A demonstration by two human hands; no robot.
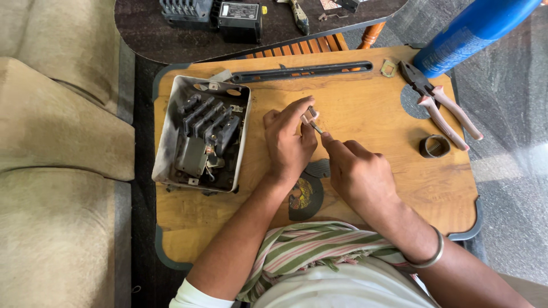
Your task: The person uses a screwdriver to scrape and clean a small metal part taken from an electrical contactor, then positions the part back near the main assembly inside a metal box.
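— What did the two hands have hold of over the wooden lap table (365, 108)?

— The left hand (287, 142) was curled nearly closed, thumb and forefinger pinched on a small flat metal piece with a pinkish end (310, 115). It was held up just above the tabletop, near the middle. The right hand (357, 171) was closed too, its fingers gathered around a thin metal tool (317, 128) whose tip met that small piece. What kind of tool it was, I could not tell; most of it was hidden in the fist.

— And around them?

— Just to the left of the left hand lay an open grey metal switch box with black fuse blocks inside (202, 134). A long dark slotted metal bar (302, 72) lay along the far edge of the table. To the right, well apart from the hands, rested pliers with pale pink handles (439, 105), and near them a small dark ring-shaped roll (434, 146). A blue cylinder (474, 31) leaned in at the far right corner. A dark round disc (305, 197) lay partly under the forearms.

— Anything on the wrist?

— A plain metal bangle (432, 256) on the right one.
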